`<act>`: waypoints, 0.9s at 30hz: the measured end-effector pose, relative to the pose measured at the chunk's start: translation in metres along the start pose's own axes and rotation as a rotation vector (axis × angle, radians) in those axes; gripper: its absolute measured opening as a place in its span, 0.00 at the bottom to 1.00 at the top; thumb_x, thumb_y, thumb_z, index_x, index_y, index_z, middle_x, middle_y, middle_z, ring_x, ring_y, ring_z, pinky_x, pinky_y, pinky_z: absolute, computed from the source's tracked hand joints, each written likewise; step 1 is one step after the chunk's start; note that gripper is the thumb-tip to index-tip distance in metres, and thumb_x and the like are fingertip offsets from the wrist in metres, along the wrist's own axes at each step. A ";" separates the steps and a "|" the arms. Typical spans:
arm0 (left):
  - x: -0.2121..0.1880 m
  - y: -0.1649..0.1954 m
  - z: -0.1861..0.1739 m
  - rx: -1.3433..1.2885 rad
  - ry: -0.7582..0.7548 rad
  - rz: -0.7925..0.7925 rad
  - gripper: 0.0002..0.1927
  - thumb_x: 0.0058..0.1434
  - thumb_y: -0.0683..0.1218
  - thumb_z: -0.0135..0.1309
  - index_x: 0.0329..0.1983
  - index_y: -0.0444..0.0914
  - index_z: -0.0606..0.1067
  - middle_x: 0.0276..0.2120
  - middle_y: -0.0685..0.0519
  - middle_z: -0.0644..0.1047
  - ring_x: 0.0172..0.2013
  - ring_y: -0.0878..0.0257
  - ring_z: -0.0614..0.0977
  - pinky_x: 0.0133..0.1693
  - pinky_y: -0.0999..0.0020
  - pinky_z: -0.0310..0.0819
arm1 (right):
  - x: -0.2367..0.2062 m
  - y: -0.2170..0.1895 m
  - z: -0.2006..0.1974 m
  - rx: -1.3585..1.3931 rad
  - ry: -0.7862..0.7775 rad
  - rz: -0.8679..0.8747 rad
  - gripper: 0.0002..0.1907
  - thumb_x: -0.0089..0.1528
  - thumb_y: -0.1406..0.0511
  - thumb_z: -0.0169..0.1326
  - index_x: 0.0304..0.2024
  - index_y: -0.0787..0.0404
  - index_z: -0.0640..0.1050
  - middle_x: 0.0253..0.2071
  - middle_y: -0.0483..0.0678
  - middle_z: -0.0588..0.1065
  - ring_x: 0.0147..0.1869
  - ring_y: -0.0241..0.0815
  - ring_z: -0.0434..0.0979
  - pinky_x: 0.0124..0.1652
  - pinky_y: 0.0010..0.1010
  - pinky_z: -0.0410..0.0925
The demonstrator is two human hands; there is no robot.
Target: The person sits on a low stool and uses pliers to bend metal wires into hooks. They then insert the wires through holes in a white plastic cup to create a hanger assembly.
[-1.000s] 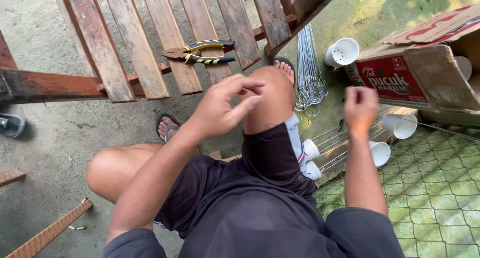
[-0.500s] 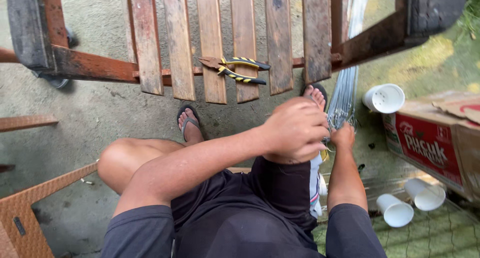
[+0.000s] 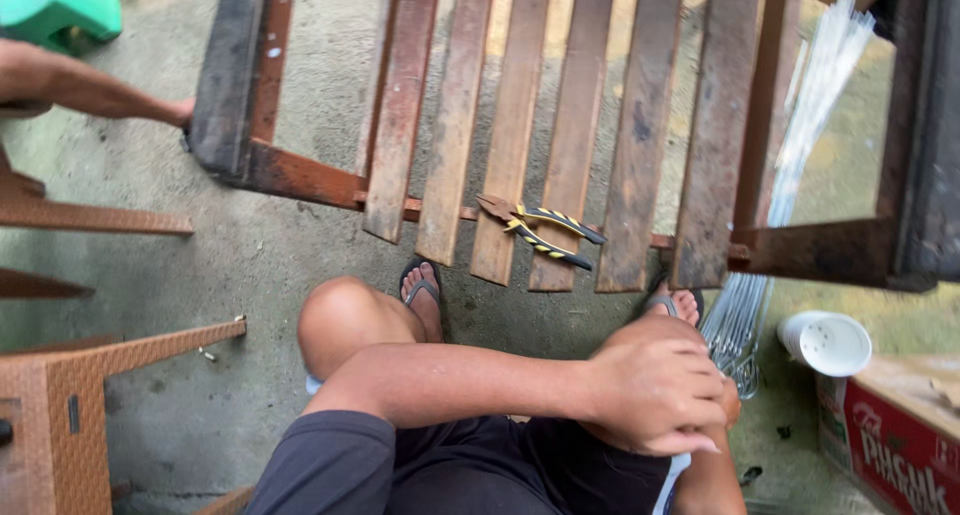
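Left hand (image 3: 655,395) fingers (image 3: 690,440) curled loosely, draped over the right knee, nothing visibly in them. Right hand (image 3: 728,400) mostly hidden under the left; only a sliver shows, fingers' state can't be told. Person sits low, bare knees up, feet in flip-flops (image 3: 425,290) on the concrete floor (image 3: 250,275).

Nearest tool: pliers (image 3: 540,230) with yellow-black handles, lying untouched on the slats of a worn wooden slatted frame (image 3: 570,125) just ahead of the knees, well apart from both hands. Bundle of thin metal wires (image 3: 760,275) runs down beside the right foot, close to the hands but not held. White plastic cup (image 3: 825,343) on its side next to a red cardboard box (image 3: 890,445) at right. Woven brown stool (image 3: 60,415) at left; another person's arm (image 3: 90,90) reaches the frame's far corner.

Judgement: no work in hand; pliers and wires idle.
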State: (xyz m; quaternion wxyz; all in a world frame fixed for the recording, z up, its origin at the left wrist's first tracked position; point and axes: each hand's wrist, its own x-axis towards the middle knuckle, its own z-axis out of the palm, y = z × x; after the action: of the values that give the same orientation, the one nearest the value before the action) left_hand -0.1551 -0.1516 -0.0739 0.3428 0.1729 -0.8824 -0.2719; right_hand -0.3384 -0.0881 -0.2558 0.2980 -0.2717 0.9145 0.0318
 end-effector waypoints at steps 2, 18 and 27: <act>-0.001 -0.008 -0.005 -0.006 0.023 0.003 0.13 0.57 0.56 0.58 0.33 0.42 0.78 0.37 0.52 0.78 0.44 0.55 0.81 0.56 0.56 0.73 | -0.008 -0.006 0.002 -0.006 0.001 -0.010 0.21 0.59 0.54 0.59 0.50 0.58 0.80 0.50 0.62 0.78 0.56 0.64 0.78 0.53 0.53 0.70; -0.066 0.047 -0.039 -0.041 -0.040 -0.014 0.12 0.54 0.52 0.64 0.31 0.39 0.79 0.35 0.49 0.78 0.45 0.51 0.80 0.57 0.54 0.72 | -0.087 0.070 0.010 -0.167 -0.135 -0.058 0.21 0.48 0.52 0.69 0.39 0.54 0.83 0.47 0.53 0.81 0.53 0.54 0.81 0.51 0.46 0.73; -0.111 0.073 -0.045 -0.013 -0.007 -0.025 0.07 0.58 0.49 0.64 0.36 0.42 0.79 0.42 0.54 0.79 0.52 0.56 0.80 0.64 0.54 0.68 | -0.115 0.133 0.039 -0.048 -0.036 -0.181 0.12 0.57 0.57 0.62 0.38 0.57 0.83 0.42 0.57 0.81 0.46 0.60 0.81 0.47 0.47 0.73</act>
State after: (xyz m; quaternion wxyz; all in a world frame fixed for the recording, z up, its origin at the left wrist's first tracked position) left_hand -0.0541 -0.0551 -0.0589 0.3375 0.1806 -0.8796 -0.2824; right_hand -0.3086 0.0884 -0.2363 0.3092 -0.3600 0.8797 0.0316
